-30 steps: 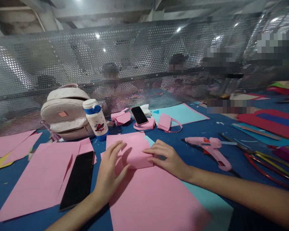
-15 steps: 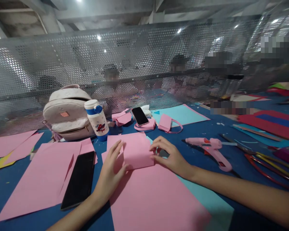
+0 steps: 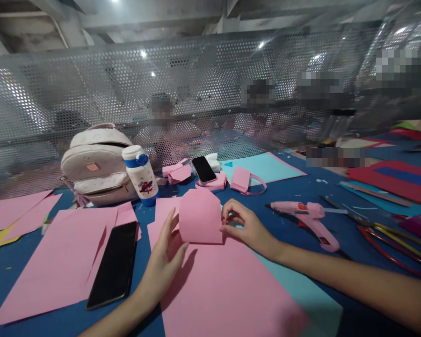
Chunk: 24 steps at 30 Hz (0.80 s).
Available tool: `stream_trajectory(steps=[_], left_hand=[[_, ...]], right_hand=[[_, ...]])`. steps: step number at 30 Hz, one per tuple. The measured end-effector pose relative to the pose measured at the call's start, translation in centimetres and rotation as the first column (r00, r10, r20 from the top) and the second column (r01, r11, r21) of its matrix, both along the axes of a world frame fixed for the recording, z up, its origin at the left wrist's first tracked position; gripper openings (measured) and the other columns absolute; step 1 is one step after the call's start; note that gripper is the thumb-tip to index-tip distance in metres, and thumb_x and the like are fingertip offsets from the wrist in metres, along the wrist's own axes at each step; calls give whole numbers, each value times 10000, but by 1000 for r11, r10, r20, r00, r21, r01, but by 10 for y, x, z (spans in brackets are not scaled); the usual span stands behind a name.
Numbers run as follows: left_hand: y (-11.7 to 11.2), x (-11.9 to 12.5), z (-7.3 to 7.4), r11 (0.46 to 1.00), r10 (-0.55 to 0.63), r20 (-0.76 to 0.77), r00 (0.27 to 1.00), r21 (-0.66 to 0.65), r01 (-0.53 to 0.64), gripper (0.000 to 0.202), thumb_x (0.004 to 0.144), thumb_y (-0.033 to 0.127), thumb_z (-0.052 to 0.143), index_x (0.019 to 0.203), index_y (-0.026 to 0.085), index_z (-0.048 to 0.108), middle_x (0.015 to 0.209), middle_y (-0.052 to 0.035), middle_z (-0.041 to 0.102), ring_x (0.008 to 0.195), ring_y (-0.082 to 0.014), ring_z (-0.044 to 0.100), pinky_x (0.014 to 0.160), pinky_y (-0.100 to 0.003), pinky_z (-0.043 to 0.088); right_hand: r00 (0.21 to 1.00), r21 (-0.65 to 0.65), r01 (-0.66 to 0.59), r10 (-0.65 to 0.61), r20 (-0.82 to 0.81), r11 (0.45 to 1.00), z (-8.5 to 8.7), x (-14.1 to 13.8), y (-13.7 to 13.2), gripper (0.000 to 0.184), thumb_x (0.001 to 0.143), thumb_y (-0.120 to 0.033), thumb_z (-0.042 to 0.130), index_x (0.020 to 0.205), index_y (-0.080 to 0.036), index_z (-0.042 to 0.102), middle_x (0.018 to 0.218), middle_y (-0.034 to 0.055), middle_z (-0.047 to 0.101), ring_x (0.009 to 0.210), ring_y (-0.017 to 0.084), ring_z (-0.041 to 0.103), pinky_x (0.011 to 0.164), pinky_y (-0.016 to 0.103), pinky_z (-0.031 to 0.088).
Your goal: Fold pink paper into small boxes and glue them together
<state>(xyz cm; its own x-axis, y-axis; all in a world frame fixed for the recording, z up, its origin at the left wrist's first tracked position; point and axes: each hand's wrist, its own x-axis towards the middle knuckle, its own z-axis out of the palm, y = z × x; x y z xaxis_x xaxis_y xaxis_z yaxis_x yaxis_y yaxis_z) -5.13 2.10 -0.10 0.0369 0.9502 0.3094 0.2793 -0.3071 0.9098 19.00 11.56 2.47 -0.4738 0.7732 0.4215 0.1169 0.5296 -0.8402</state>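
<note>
A folded pink paper piece point(image 3: 200, 217) with a curved upper flap stands raised in front of me. My left hand point(image 3: 164, 257) is at its left side, thumb and fingers apart; any contact of the fingertips behind the edge is hard to make out. At the right edge, my right hand point(image 3: 247, 229) has its fingers curled and pinches the paper's side. Beneath both hands lies a large pink sheet point(image 3: 224, 285), over a light blue sheet point(image 3: 301, 285).
A black phone point(image 3: 114, 264) lies at left on pink sheets point(image 3: 59, 257). Behind stand a white backpack point(image 3: 98, 164) and a bottle point(image 3: 140, 175). Small pink paper bags point(image 3: 241, 179) and another phone point(image 3: 204, 169) lie beyond. At right are a pink glue gun point(image 3: 308, 215) and scissors point(image 3: 382, 229).
The upper flap of the folded pink paper has risen and now shows its curved outline. My left hand has moved slightly down and its thumb is off the paper's front; my right hand has barely shifted.
</note>
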Motion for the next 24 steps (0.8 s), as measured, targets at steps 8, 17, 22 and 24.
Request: stream_trajectory(steps=[8, 17, 22, 24], left_hand=[[5, -1, -3, 989, 146, 52, 988, 17, -147, 314, 896, 273, 574, 1180, 239, 444, 1034, -33, 540, 812, -131, 618, 809, -325, 580], [5, -7, -14, 974, 226, -3, 974, 5, -226, 415, 965, 359, 513, 1348, 241, 403, 1414, -132, 475, 1284, -252, 554, 1074, -456, 476], [-15, 0, -25, 984, 159, 73, 985, -97, -152, 565, 1008, 370, 453, 1536, 298, 269, 1610, -90, 312, 1467, -276, 327, 1181, -477, 359], [-20, 0, -24, 981, 116, 43, 992, -160, -108, 607, 999, 413, 472, 1555, 306, 255, 1626, -49, 270, 1493, -268, 245, 1205, -478, 299]], right_hand=[[999, -253, -49, 46, -19, 966, -2, -1, -1, 432, 736, -464, 817, 802, -202, 480, 766, -44, 497, 639, 112, 542, 573, 241, 523], [998, -197, 49, -40, 52, 979, -3, 0, 3, 294, 833, -432, 710, 897, -185, 563, 913, 16, 591, 768, 153, 638, 721, 315, 571], [999, -289, -36, 45, 27, 957, -8, 2, -17, 545, 914, -546, 600, 1336, -211, 526, 1391, 157, 544, 1320, 266, 517, 1127, 477, 412], [994, -364, -106, 113, -1, 926, -6, 1, -29, 667, 922, -554, 595, 1481, -245, 403, 1548, 143, 392, 1451, 261, 351, 1194, 476, 315]])
